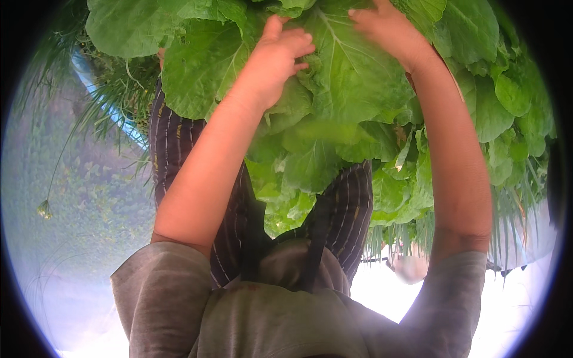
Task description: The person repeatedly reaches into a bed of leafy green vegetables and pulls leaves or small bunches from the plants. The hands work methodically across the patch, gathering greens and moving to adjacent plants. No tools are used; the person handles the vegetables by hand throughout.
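Note:
Broad green leaves of a leafy vegetable, perhaps mustard greens, fill the upper middle of the head view. My left hand (286, 51) is over the leaves with its fingers spread, and nothing shows in its grasp. Just right of it lies a large leaf with pale veins (342, 67). My right hand (387, 27) reaches over the upper right side of that leaf, partly cut off by the top edge. Its fingertips are near the leaf surface, and whether they pinch anything is hidden. Another wide leaf (199, 67) spreads to the left of my left hand.
My legs in dark striped trousers (179, 134) stand among the plants. A light blue strip (107, 105) curves past grass (130, 85) on the left. More leafy plants (492, 121) crowd the right side. Long thin leaves (510, 219) hang below them.

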`<state>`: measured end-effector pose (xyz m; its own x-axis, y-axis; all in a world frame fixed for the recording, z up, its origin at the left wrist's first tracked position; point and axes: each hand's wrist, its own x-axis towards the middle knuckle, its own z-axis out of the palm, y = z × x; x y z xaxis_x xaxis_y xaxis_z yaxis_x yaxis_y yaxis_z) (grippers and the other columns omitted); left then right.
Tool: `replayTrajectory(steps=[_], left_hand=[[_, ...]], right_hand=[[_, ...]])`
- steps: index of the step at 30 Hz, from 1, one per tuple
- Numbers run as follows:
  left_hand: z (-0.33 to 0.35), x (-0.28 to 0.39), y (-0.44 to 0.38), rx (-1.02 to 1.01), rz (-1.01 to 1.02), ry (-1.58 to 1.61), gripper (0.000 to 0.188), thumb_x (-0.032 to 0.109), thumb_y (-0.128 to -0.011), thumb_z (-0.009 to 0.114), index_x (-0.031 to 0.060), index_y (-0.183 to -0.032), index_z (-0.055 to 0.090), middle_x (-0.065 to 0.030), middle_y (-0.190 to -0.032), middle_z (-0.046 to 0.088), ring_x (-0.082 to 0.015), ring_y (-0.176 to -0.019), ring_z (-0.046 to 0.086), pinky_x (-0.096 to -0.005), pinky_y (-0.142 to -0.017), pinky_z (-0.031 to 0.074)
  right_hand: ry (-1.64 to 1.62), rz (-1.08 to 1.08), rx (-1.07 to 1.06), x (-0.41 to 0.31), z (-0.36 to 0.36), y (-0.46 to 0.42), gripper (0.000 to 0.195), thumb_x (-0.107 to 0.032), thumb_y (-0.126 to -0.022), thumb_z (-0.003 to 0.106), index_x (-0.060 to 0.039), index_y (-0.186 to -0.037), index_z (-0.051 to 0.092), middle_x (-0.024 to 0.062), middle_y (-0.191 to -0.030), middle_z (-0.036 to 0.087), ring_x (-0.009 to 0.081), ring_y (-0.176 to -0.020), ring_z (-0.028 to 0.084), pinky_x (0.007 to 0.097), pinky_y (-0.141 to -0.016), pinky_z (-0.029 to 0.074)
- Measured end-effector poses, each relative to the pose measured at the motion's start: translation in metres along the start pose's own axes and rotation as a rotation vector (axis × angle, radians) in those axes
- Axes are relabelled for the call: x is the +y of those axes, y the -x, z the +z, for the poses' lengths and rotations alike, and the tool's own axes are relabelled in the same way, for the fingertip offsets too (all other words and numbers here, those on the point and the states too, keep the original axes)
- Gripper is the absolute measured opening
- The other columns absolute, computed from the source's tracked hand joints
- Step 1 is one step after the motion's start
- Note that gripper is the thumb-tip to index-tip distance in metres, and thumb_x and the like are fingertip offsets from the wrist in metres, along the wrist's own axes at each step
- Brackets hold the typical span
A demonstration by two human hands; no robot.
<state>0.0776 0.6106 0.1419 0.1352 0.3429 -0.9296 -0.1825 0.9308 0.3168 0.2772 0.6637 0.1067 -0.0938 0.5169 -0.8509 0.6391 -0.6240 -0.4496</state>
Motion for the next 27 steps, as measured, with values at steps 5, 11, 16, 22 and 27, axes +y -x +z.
replayTrajectory(steps=[5,11,16,22,27], left_hand=[[-0.009,0.002,-0.001,-0.034,-0.016,-0.020,0.015,0.013,-0.092,0.052,0.0063,-0.105,0.056,-0.0123,-0.113,0.059,-0.0258,-0.112,0.058,-0.0390,-0.096,0.045],[-0.019,0.030,0.004,0.071,0.113,0.032,0.005,0.010,-0.091,0.053,0.0064,-0.094,0.056,-0.0081,-0.091,0.063,-0.0185,-0.077,0.063,-0.0354,-0.079,0.053],[-0.035,0.047,-0.009,0.114,0.204,0.328,0.029,0.008,-0.089,0.055,0.0042,-0.115,0.045,-0.0111,-0.111,0.054,-0.0190,-0.084,0.059,-0.0331,-0.078,0.051],[-0.057,0.054,-0.024,0.147,0.298,0.404,0.060,0.004,-0.090,0.052,0.0007,-0.146,0.029,-0.0144,-0.142,0.041,-0.0187,-0.101,0.058,-0.0307,-0.084,0.049],[-0.066,0.057,-0.034,0.207,0.304,0.343,0.064,0.006,-0.090,0.055,0.0025,-0.148,0.029,-0.0117,-0.152,0.031,-0.0187,-0.121,0.046,-0.0301,-0.093,0.043]], right_hand=[[-0.191,0.102,-0.196,-0.026,0.001,-0.002,0.037,-0.021,-0.092,0.060,0.0020,-0.120,0.056,0.0053,-0.090,0.063,0.0122,-0.077,0.058,0.0262,-0.068,0.049],[-0.094,-0.192,-0.222,-0.062,0.012,-0.005,0.029,-0.026,-0.093,0.058,-0.0019,-0.107,0.063,0.0044,-0.094,0.063,0.0118,-0.083,0.057,0.0263,-0.074,0.048],[-0.514,-0.029,0.024,-0.091,0.019,-0.016,0.028,-0.015,-0.093,0.057,-0.0006,-0.117,0.057,0.0023,-0.085,0.058,0.0095,-0.074,0.055,0.0236,-0.064,0.047],[-0.423,-0.125,0.158,-0.084,0.036,-0.024,0.063,-0.010,-0.086,0.060,-0.0031,-0.143,0.035,0.0137,-0.118,0.059,0.0249,-0.103,0.059,0.0354,-0.087,0.050],[0.282,-0.306,-0.041,-0.088,0.053,-0.023,0.087,-0.044,-0.078,0.071,-0.0005,-0.145,0.037,0.0240,-0.140,0.047,0.0350,-0.131,0.045,0.0383,-0.109,0.035]])
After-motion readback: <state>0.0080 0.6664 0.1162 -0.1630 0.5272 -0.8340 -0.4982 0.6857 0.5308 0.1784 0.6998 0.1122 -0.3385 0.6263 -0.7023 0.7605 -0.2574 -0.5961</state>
